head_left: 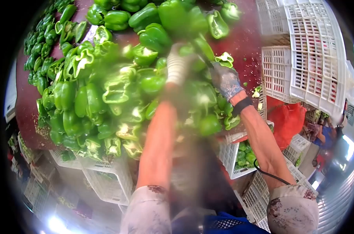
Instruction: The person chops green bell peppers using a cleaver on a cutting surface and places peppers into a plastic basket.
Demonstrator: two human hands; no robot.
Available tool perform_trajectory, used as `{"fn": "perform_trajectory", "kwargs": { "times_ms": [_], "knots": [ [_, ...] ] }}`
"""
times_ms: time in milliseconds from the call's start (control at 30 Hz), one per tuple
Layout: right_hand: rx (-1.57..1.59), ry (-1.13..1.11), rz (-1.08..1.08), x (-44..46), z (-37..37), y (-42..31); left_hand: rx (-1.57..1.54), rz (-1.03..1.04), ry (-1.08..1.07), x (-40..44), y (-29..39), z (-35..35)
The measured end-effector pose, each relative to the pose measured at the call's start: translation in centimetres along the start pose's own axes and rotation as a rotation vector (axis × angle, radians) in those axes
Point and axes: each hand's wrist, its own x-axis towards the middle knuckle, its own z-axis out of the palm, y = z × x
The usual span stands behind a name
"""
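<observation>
On dk red tbl (249,43), grn peppers (85,99) heaped; wht crates (277,74) alongside

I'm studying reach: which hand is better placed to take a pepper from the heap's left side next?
Left, probably: the left hand is nearer the peppers on that side, while the right hand is farther away, near the right edge of the table.

Green peppers (155,38) heaped over a dark red bench (248,19)
Whole ones lie toward the far edge; cut halves (116,93), pale insides showing, crowd the middle and near edge; more peppers line the left edge, pale seeds (42,132) patch the near left corner and dot the bare strip along the right edge
</observation>
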Motion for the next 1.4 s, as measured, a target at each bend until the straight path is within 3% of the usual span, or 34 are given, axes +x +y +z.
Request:
{"fn": "perform_trajectory", "kwargs": {
  "times_ms": [100,133,167,233,267,300,367,400,433,567,667,767,800,833,900,933,1033,1100,1133,1200,1233,1267,1300,1333,1400],
  "knots": [
    [0.044,-0.044,-0.011,-0.1,-0.2,-0.7,-0.023,-0.047,0.048,-2.9,1.9,-0.6],
    [0.021,-0.045,-0.025,-0.1,-0.6,-1.8,-0.206,-0.088,0.022,-4.6,3.1,-1.0],
    [-0.002,-0.045,-0.038,-0.1,-1.1,-2.8,0.027,-0.045,0.039,-5.1,3.2,-1.7],
    [-0.032,-0.04,-0.017,0.3,-1.9,-3.8,0.178,0.05,0.082,-5.3,0.7,-2.3],
    [-0.022,-0.003,-0.02,0.1,-1.6,-3.6,-0.122,-0.031,0.079,-6.3,0.5,-2.9],
    [-0.012,0.035,-0.023,-0.1,-1.1,-3.4,-0.206,-0.051,0.096,-7.3,0.2,-3.5],
    [0.009,0.087,-0.105,-0.1,-0.3,-3.7,0.068,0.021,0.189,-9.9,1.9,-5.8],
    [-0.004,0.071,-0.151,0.3,-0.6,-4.3,0.088,0.031,0.22,-11.0,2.5,-6.9],
    [-0.016,0.055,-0.198,0.7,-0.7,-4.7,-0.09,-0.012,0.229,-12.2,2.4,-8.0],
    [-0.323,0.254,-0.421,4.7,-2.6,-9.7,0.084,0.095,0.34,-14.2,0.2,-10.8],
    [-0.249,0.196,-0.321,6.8,-0.6,-10.8,0.331,0.098,0.39,-14.7,0.4,-11.2],
    [-0.111,0.147,-0.299,6.4,0.6,-10.5,0.642,0.358,0.432,-12.8,0.4,-11.2],
    [-0.082,0.168,-0.326,5.6,0.8,-11.1,0.767,0.586,0.506,-11.1,1.0,-11.2],
    [-0.077,0.168,-0.319,4.7,1.1,-11.6,0.619,0.576,0.512,-9.4,1.7,-10.9],
    [-0.097,0.137,-0.277,2.8,1.7,-12.5,0.639,0.445,0.461,-7.0,2.2,-10.2],
    [-0.119,0.111,-0.239,2.2,1.7,-13.2,0.322,0.198,0.318,-7.1,1.8,-10.7],
    [0.309,0.124,-0.298,1.8,0.9,-15.0,-0.213,-0.078,0.185,-7.3,1.1,-12.0],
    [0.317,0.131,-0.442,2.1,0.1,-15.2,-0.546,-0.071,0.179,-7.6,0.6,-13.1],
    [0.284,0.112,-0.425,2.4,-0.9,-15.4,-0.227,-0.092,0.222,-7.7,-0.9,-14.4],
    [0.248,0.046,-0.265,2.6,-3.9,-16.7,0.174,0.199,0.384,-8.0,-0.7,-15.3],
    [0.238,0.001,-0.12,2.6,-5.2,-16.9,0.029,0.064,0.483,-8.4,1.3,-15.3],
    [0.288,0.138,-0.087,2.5,-4.7,-15.9,-0.13,-0.055,0.598,-8.7,3.2,-15.4],
    [0.199,0.211,-0.156,3.1,-5.0,-15.0,0.042,0.032,0.704,-9.2,4.6,-16.1],
    [0.109,0.284,-0.224,4.1,-5.3,-13.9,0.164,-0.015,0.776,-9.4,5.8,-17.3],
    [0.032,0.387,-0.307,5.8,-5.1,-12.6,0.235,0.082,0.82,-10.7,6.5,-19.2]
  ]
}}
